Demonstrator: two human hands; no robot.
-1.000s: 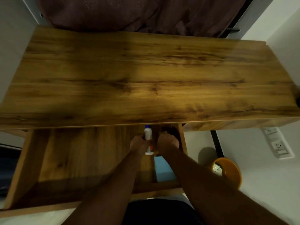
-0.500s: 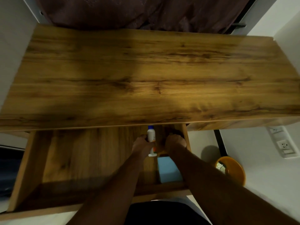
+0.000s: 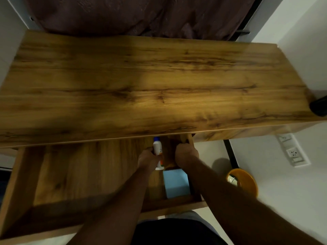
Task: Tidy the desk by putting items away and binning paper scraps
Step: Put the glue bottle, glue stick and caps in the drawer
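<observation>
The wooden desk [image 3: 159,85] has a bare top. Below its front edge a wide drawer [image 3: 169,200] is pulled out toward me. My left hand [image 3: 147,160] is shut on a white glue bottle [image 3: 156,147] with a blue cap. The bottle points toward the desk, along the divider of the drawer's narrow right compartment. My right hand [image 3: 186,155] is curled into a fist inside that compartment, beside its right wall. Nothing shows in its fingers. A light blue paper pad [image 3: 176,183] lies in the same compartment, nearer to me.
An orange round bin [image 3: 246,181] stands on the floor to the right of the drawer. Wall sockets [image 3: 293,153] sit on the right wall. A black object [image 3: 318,106] touches the desk's right end. A dark curtain [image 3: 141,15] hangs behind the desk.
Both hands and the glue bottle stay at the same spot in the drawer. Only my view has shifted slightly.
</observation>
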